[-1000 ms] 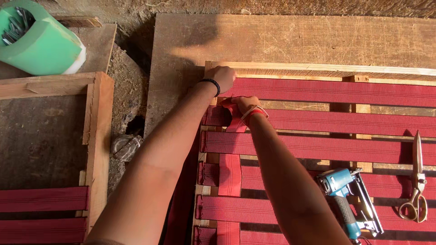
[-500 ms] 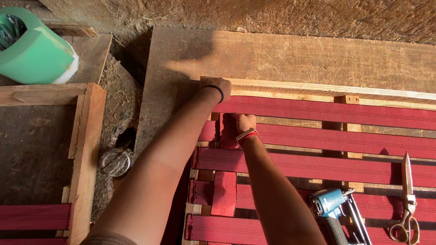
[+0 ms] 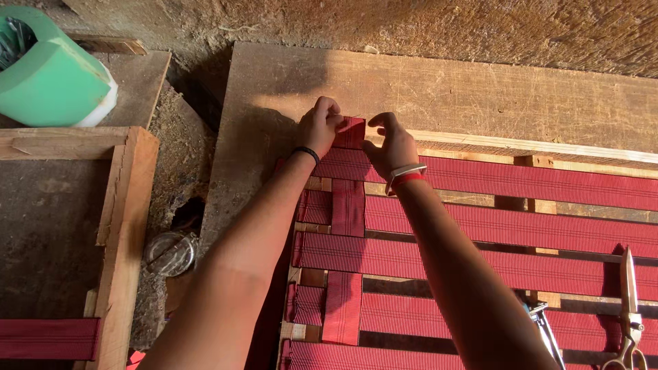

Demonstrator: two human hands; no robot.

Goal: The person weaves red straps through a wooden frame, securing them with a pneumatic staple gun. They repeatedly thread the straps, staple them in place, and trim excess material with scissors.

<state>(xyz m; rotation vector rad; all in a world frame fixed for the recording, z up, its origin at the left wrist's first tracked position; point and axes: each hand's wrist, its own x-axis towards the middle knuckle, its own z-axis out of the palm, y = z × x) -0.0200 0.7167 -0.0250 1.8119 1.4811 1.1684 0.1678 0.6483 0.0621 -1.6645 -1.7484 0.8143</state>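
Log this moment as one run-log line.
left hand: pinching vertical red strap end | right hand: fingers beside it | strap: woven through horizontal straps | scissors: idle

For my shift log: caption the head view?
Both hands, left hand and right hand, pinch a red webbing strap at the wooden frame.

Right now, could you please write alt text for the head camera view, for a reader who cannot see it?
Two bare hands, left hand and right hand, pinch the end of a vertical red webbing strap at the far rail of a wooden frame woven with red straps. Scissors lie at right; a green foam block sits far left.
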